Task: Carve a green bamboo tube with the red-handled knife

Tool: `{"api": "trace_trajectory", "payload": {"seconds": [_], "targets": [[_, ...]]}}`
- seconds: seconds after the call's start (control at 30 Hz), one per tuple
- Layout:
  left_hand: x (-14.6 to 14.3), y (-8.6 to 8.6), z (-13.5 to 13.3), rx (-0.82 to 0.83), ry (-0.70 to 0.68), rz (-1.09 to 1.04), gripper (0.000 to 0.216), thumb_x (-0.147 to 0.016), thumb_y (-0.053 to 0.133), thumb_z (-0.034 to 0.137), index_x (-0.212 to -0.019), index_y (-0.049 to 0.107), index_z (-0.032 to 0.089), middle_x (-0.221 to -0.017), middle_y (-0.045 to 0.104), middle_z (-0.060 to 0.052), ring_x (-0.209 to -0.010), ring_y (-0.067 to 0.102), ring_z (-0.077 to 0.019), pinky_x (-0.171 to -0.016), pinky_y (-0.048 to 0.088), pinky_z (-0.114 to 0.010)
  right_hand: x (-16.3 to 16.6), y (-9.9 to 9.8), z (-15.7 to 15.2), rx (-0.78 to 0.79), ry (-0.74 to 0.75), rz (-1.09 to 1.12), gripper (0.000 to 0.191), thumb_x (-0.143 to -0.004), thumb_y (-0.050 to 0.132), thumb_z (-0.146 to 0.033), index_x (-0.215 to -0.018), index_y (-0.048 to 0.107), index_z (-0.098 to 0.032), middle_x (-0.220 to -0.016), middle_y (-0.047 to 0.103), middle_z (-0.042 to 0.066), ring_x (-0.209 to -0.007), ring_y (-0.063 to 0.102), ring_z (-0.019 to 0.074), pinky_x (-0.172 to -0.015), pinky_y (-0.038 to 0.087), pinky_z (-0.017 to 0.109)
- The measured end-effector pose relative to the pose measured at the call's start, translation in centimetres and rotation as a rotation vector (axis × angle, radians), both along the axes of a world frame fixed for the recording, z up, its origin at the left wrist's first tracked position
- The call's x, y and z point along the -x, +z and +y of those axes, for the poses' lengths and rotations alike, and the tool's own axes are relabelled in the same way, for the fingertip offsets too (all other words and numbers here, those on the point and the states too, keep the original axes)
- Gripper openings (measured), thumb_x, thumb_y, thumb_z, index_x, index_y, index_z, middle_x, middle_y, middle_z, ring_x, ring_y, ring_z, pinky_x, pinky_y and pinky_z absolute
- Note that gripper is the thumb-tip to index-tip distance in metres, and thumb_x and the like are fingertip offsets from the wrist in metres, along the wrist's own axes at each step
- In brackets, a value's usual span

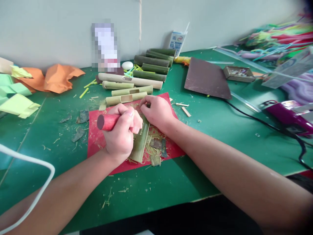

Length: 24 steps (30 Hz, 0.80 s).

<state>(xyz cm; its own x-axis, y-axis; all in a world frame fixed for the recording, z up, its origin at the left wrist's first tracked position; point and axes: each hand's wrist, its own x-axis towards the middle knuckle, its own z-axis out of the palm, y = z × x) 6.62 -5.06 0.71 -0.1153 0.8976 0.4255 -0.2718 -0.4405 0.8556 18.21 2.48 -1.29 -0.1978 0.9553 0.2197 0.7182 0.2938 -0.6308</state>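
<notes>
My left hand (121, 132) is clenched in a fist round a tool with a round red wooden handle (106, 122); its blade end is hidden under my fingers. The tool presses on a green bamboo piece (140, 143) that lies on a red mat (97, 135) among shavings. My right hand (156, 112) rests with curled fingers on the far end of that bamboo piece, holding it down on the mat.
Several cut bamboo tubes (133, 90) and darker green ones (153, 67) lie behind the mat. Crumpled orange and green paper (56, 78) sits at the left. A brown sheet (206, 78), a small tray (238, 73), a purple tool (287, 116) with black cable lie right.
</notes>
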Motion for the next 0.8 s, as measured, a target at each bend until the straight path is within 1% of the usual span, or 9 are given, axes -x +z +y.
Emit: {"api": "trace_trajectory", "payload": {"seconds": [0.13,0.37,0.6,0.8], "targets": [[0.0,0.1,-0.6,0.002,-0.015,-0.035,0.030,-0.083,0.050,0.011,-0.057,0.037,0.018,-0.046,0.039,0.005,-0.043,0.039,-0.0075,-0.049,0.036,-0.025,0.0,0.0,-0.2,0.000,-0.005,0.002,0.018,-0.078,0.053,-0.019,-0.085,0.070,-0.021,-0.084,0.074,0.003,-0.074,0.061,0.0173,-0.064,0.039,0.028],[0.1,0.4,-1.8,0.027,-0.025,-0.043,0.029,-0.081,0.049,0.009,-0.056,0.039,0.017,-0.046,0.040,0.004,-0.043,0.040,-0.0077,-0.048,0.034,-0.026,0.1,0.2,-0.5,0.009,-0.027,-0.005,0.023,-0.079,0.051,-0.018,-0.091,0.070,-0.021,-0.080,0.071,0.003,-0.069,0.057,0.0163,-0.061,0.036,0.028],[0.1,0.3,-2.2,-0.010,-0.025,0.033,0.027,-0.081,0.053,0.013,-0.057,0.040,0.018,-0.047,0.044,0.004,-0.043,0.041,-0.0078,-0.049,0.036,-0.027,0.1,0.0,-0.4,0.010,-0.027,-0.014,0.023,-0.079,0.051,-0.019,-0.092,0.070,-0.022,-0.082,0.071,0.003,-0.070,0.057,0.0173,-0.062,0.035,0.029],[-0.1,0.8,-1.3,0.101,0.053,-0.082,0.027,-0.072,0.051,0.011,-0.052,0.034,0.018,-0.040,0.036,0.006,-0.037,0.037,-0.0066,-0.044,0.030,-0.025,0.2,0.1,-0.5,0.022,-0.023,-0.006,0.023,-0.079,0.051,-0.019,-0.091,0.070,-0.022,-0.081,0.071,0.003,-0.070,0.058,0.0171,-0.062,0.036,0.028]]}}
